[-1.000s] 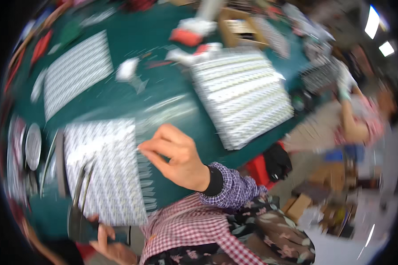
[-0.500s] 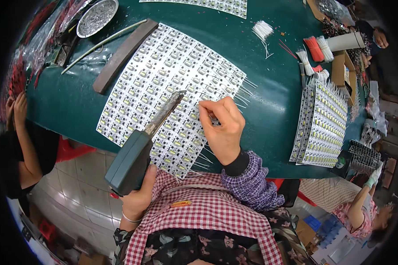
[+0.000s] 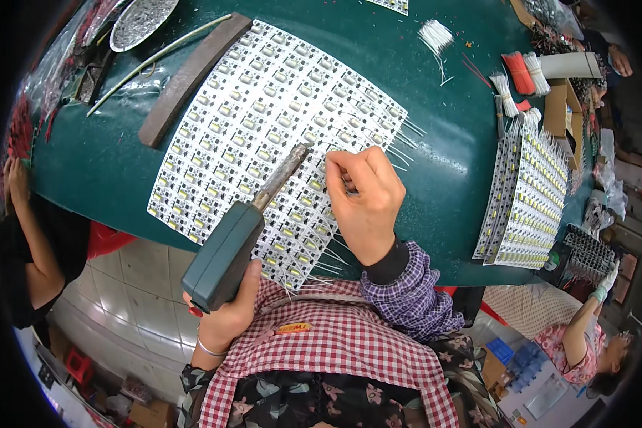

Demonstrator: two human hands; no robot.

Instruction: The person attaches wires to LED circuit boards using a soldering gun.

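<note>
My left hand (image 3: pixel 230 314) grips a soldering gun (image 3: pixel 225 253) with a dark green body. Its worn metal tip (image 3: pixel 303 151) points at a large white circuit board panel (image 3: pixel 250 128) carrying rows of small yellowish LEDs. Just right of that tip, my right hand (image 3: pixel 369 200) is closed in a pinch above the panel. What sits between its fingertips is too small to make out. Thin white wires (image 3: pixel 406 139) stick out from the panel's right edge, with more along its near edge.
A brown bar (image 3: pixel 192 82) lies along the panel's left side, near a thin stick (image 3: pixel 157 64) and a metal dish (image 3: pixel 141 25). Wired panels (image 3: pixel 524 207) are stacked at right. Loose white wires (image 3: pixel 435 36) and red wire bundles (image 3: pixel 518 73) lie beyond. Other people sit at both sides.
The soldering gun and its tip have shifted a little to the right over the panel, and my pinching right hand has moved slightly right too. The whole view has also shifted somewhat.
</note>
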